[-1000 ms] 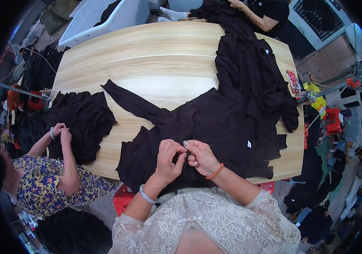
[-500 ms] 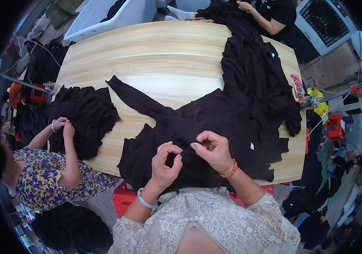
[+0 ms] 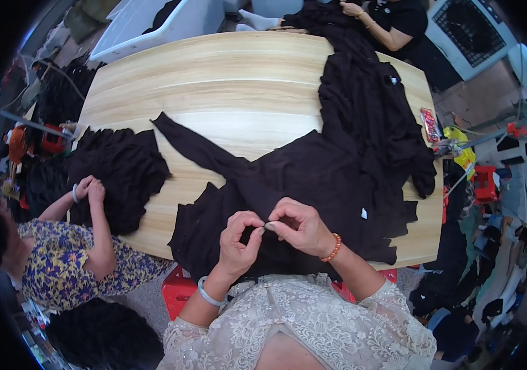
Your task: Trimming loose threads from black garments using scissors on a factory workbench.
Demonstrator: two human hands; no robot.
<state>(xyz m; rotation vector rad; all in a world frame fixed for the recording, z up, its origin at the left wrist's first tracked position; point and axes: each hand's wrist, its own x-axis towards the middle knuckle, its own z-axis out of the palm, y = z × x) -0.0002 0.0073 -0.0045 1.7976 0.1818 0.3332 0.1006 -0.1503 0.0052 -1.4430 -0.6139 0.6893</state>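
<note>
A dark knit garment (image 3: 312, 166) lies spread on the table in front of me, one sleeve (image 3: 198, 145) stretched out to the far left. Above its near part, my left hand (image 3: 240, 240) pinches thumb and forefinger together. My right hand (image 3: 303, 227) pinches as well, its fingertips meeting those of the left. Whatever sits between the fingertips is too small to make out. A small white tag (image 3: 364, 213) shows on the dark cloth, to the right of my right hand.
More dark garments (image 3: 362, 92) are heaped along the table's (image 3: 214, 74) right side. At left, a co-worker in a flowered dress (image 3: 69, 262) handles a dark pile (image 3: 121, 179). Another person (image 3: 393, 31) sits beyond the far right. A red phone-like item (image 3: 429, 125) lies near the right edge.
My right hand has come left and slightly down, so its fingertips now meet my left hand's. The left hand has barely moved, and the garment lies as before.
</note>
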